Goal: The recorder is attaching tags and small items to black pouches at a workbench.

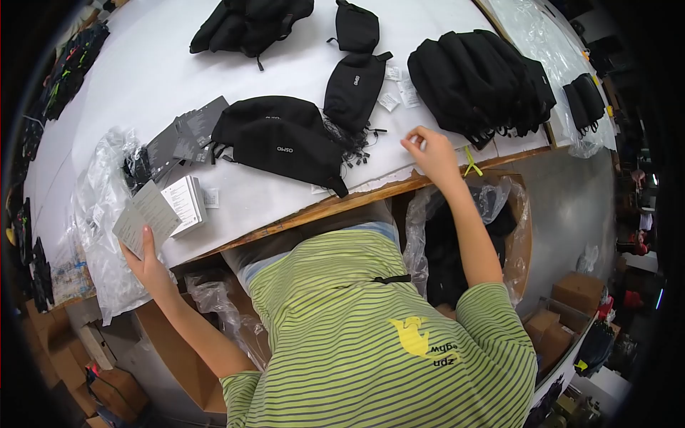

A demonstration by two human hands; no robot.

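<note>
My left hand [143, 265] holds a light grey printed card [148, 217] by its lower edge, thumb on the front. Just beyond the card stands a thick stack of white printed cards [187, 204]. My right hand [429, 153] hovers over the table's front edge, thumb and fingers curled into a pinch; anything between them is too small to make out. Nearby lie a black pouch bag [282, 143] with light lettering and a tangle of small black cord tags [353, 146]. A bright yellow-green forked item [471, 162] rests at the edge beside my right hand.
Dark grey hang tags [189, 132] fan out left of the pouch. Black bags are heaped at the right [474, 85], with more at the back [250, 25]. Small white packets [389, 101] lie between. Clear plastic [107, 214] drapes the left edge; an open carton [524, 235] stands below.
</note>
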